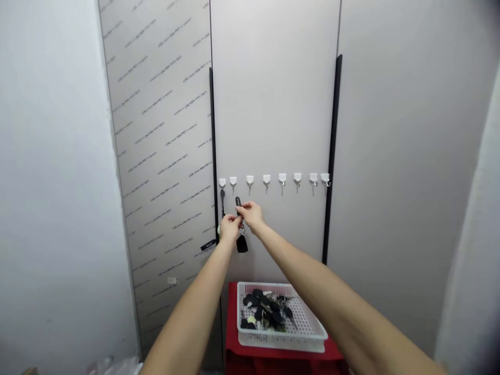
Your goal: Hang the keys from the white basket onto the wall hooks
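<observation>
A keychain with a black strap loop (238,201) is pinched between my two hands in front of the cabinet panel, below the second hook from the left. Its ring and dark fob (242,244) dangle beneath my fingers. My right hand (252,215) grips near the strap's top, and my left hand (230,227) holds it lower down. Just left, another black-strapped keychain (222,197) hangs from the leftmost white hook (222,182); my left hand partly hides it. A black tag (208,245) sticks out left of that hand.
Several white hooks (266,179) run in a row across the panel between two black vertical handles (335,114). Below, a white plastic basket (312,344) with several dark fobs and keys rests on a red surface (232,317). A pale wall (54,182) bounds the left side.
</observation>
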Action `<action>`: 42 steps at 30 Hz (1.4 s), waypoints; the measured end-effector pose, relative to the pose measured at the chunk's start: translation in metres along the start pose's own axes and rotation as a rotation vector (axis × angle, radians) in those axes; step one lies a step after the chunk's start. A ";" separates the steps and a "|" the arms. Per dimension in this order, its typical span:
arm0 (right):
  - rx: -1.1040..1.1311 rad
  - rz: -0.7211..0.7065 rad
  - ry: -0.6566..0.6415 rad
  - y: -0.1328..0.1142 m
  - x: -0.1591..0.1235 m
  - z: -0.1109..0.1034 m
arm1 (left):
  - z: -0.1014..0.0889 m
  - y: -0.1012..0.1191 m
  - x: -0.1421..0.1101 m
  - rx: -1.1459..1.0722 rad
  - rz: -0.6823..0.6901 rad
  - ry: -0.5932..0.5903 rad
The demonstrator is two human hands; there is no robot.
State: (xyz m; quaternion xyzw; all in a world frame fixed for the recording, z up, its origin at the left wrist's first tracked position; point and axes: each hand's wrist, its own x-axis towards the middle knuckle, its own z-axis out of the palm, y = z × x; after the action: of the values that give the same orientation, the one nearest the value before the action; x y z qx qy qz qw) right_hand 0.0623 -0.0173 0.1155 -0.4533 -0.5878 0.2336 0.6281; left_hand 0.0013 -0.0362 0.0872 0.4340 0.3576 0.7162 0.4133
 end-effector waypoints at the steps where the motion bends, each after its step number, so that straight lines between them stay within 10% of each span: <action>1: -0.026 -0.018 0.014 -0.005 0.007 0.006 | 0.000 0.006 0.007 0.007 0.021 0.005; 22: -0.406 0.015 0.021 0.000 0.058 0.019 | 0.011 0.002 0.053 0.394 0.140 -0.004; 42: -0.593 0.135 -0.430 0.176 -0.127 -0.077 | -0.038 -0.142 -0.089 1.232 -0.120 -0.435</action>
State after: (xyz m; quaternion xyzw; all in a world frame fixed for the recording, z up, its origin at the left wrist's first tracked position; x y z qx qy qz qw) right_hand 0.1524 -0.0606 -0.0925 -0.5936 -0.7173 0.1840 0.3150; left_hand 0.0317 -0.0655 -0.0794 0.7055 0.6342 0.2518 0.1913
